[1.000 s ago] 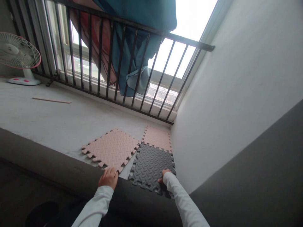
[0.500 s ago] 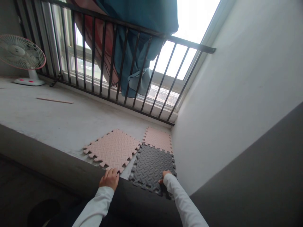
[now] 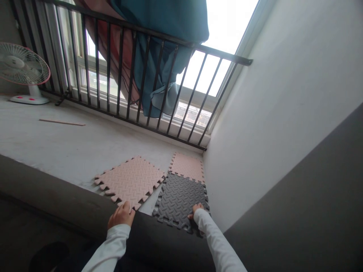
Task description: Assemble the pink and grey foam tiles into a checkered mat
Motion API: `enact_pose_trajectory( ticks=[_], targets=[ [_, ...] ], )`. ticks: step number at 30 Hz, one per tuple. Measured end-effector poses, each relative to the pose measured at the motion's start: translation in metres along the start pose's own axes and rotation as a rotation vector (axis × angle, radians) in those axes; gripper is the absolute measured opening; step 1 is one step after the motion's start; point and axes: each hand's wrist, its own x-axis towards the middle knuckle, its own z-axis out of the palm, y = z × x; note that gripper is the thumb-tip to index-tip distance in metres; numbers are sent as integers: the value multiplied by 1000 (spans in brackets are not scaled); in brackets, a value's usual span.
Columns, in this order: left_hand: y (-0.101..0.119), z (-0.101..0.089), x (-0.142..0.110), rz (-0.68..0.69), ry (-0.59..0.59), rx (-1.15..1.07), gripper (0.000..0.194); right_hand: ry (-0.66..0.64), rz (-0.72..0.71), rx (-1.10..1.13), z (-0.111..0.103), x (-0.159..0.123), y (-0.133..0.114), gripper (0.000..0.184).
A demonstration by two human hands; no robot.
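Observation:
A loose pink foam mat tile (image 3: 132, 179) lies at an angle on the ledge, its near corner at the front edge. My left hand (image 3: 121, 215) is closed on that corner. To the right, a dark grey foam mat tile (image 3: 181, 198) lies with its far side against a second pink foam mat tile (image 3: 187, 166). My right hand (image 3: 196, 209) has its fingers curled at the dark tile's near right part; the fingertips are partly hidden. A narrow wedge of bare ledge shows between the loose pink tile and the dark one.
The pale ledge (image 3: 70, 147) drops off at its front edge. A black railing (image 3: 159, 130) runs along the back, with curtains (image 3: 159, 22) hanging behind it. A white wall (image 3: 255, 132) closes the right side. A fan (image 3: 25, 68) and a thin strip (image 3: 62, 122) are on the left.
My left hand and the loose pink tile's near corner have shifted slightly left, widening the gap to the dark tile. My right hand stays at the dark tile. The view has moved a little.

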Motion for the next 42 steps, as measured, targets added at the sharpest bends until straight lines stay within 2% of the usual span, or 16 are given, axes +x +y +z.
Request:
enact_pose_trajectory(
  ticks=[3,10,19,30,42],
  targets=[
    [-7,-10,0,-51,-72,-8,18,-75,67,-68,0,-3,-1,71],
    [-12,-12,-3,-83,-134,-87,11,-90,28,-83,9,-3,4,69],
    [-16,-13,-2,-12,-204,-72,9,-98,24,-103,7,-6,3,72],
    [-11,-15,-2,53,-85,-57,9,-76,12,-101,12,-8,4,70],
    [-20,-27,0,-40,-1,-89,7,-45,18,-120,14,-10,5,67]
  ],
)
